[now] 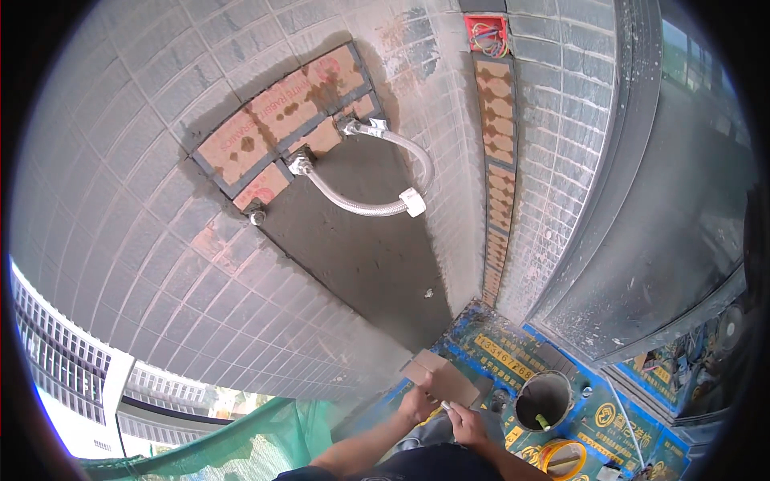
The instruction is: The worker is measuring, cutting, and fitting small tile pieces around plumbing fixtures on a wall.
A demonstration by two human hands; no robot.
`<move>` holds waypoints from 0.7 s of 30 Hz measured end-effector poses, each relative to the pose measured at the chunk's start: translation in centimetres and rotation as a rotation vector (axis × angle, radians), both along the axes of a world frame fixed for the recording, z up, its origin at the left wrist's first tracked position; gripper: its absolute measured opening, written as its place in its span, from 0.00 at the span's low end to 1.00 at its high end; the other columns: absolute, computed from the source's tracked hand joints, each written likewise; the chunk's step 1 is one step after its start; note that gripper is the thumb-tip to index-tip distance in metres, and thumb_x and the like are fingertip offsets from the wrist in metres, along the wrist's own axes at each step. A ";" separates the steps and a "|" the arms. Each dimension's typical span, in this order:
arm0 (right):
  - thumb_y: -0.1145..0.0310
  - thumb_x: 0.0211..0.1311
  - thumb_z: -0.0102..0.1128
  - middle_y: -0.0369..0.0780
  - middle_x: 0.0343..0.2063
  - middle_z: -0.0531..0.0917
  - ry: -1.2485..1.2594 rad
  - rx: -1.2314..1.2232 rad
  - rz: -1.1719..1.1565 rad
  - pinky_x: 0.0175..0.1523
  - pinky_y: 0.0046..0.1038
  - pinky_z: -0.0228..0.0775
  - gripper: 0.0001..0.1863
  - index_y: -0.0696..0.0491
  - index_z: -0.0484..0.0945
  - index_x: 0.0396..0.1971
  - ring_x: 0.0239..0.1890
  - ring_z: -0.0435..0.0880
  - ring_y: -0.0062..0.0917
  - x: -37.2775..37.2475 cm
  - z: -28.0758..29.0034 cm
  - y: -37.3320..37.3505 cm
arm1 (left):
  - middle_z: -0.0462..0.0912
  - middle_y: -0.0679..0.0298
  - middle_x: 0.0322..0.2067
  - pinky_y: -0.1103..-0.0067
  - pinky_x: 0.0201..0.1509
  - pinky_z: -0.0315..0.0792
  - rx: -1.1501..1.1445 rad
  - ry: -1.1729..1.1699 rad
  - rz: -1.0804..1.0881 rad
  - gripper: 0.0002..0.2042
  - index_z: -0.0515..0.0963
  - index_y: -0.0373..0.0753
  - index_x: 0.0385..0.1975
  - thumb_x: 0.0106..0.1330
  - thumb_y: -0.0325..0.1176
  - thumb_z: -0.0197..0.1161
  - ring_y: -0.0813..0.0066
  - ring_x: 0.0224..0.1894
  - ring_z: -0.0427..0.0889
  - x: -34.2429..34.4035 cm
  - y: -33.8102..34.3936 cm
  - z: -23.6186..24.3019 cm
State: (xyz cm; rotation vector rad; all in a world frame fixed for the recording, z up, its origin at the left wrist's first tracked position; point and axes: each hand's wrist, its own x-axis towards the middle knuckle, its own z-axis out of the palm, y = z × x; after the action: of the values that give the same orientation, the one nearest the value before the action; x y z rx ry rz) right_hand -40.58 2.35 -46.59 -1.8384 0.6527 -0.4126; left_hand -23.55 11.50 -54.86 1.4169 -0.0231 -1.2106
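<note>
Low in the view, my left hand (417, 403) is closed on the near left edge of a reddish-brown tile piece (455, 383). The piece is held tilted in front of my body, and a lighter face shows on its left. Just right of it, my right hand (468, 425) is closed, with a small whitish object (446, 406) at its fingertips. That object is too small to name. On the wall ahead, brown tiles (273, 108) with red print and damp spots sit beside grey mortar (361, 232).
Two braided hoses (353, 207) stick out from the wall. A red socket box (487, 36) holds loose wires above a narrow brown tile strip (499, 192). A dark bucket (544, 399) and a yellow-rimmed bucket (563, 458) stand at right. Green netting (241, 437) hangs lower left.
</note>
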 end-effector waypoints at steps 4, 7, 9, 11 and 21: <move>0.65 0.70 0.54 0.55 0.40 0.84 -0.096 -0.089 0.156 0.46 0.43 0.75 0.15 0.56 0.79 0.51 0.44 0.83 0.51 1.1 1.8 -5.5 | 0.73 0.61 0.58 0.64 0.65 0.64 -0.258 -0.179 0.129 0.26 0.67 0.39 0.64 0.74 0.49 0.56 0.62 0.60 0.70 -1.2 -5.8 5.9; 0.69 0.69 0.53 0.53 0.38 0.84 0.109 -0.133 0.262 0.46 0.44 0.75 0.16 0.55 0.77 0.54 0.41 0.82 0.51 1.6 2.1 -9.6 | 0.75 0.61 0.55 0.64 0.63 0.66 -0.224 -0.023 0.360 0.22 0.68 0.41 0.62 0.75 0.47 0.54 0.63 0.58 0.72 -1.9 -10.0 10.1; 0.69 0.69 0.54 0.51 0.37 0.83 0.008 -0.276 0.271 0.45 0.44 0.75 0.15 0.53 0.78 0.52 0.39 0.82 0.52 1.4 -0.4 -10.9 | 0.76 0.62 0.54 0.64 0.61 0.67 -0.227 0.043 0.442 0.21 0.69 0.41 0.61 0.75 0.46 0.54 0.63 0.58 0.72 -2.3 -11.5 10.4; 0.67 0.66 0.57 0.48 0.34 0.82 -0.118 -0.401 0.281 0.42 0.44 0.75 0.11 0.51 0.80 0.46 0.35 0.82 0.50 1.3 -0.9 -12.1 | 0.77 0.63 0.51 0.65 0.54 0.70 -0.396 0.181 0.654 0.18 0.70 0.41 0.58 0.76 0.44 0.53 0.64 0.53 0.75 -2.1 -12.4 9.4; 0.65 0.67 0.55 0.47 0.30 0.82 0.067 -0.539 0.389 0.32 0.44 0.76 0.08 0.54 0.74 0.35 0.32 0.84 0.44 1.5 3.1 -16.5 | 0.77 0.63 0.50 0.65 0.52 0.72 -0.442 0.222 0.718 0.16 0.71 0.43 0.56 0.76 0.45 0.51 0.66 0.55 0.75 -1.1 -14.9 7.3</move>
State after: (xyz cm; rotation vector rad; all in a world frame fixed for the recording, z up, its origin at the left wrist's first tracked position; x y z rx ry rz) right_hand -39.08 -14.13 -43.45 -2.4383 0.2194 -0.2815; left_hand -24.65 -3.44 -47.58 0.7842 0.3274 -0.6915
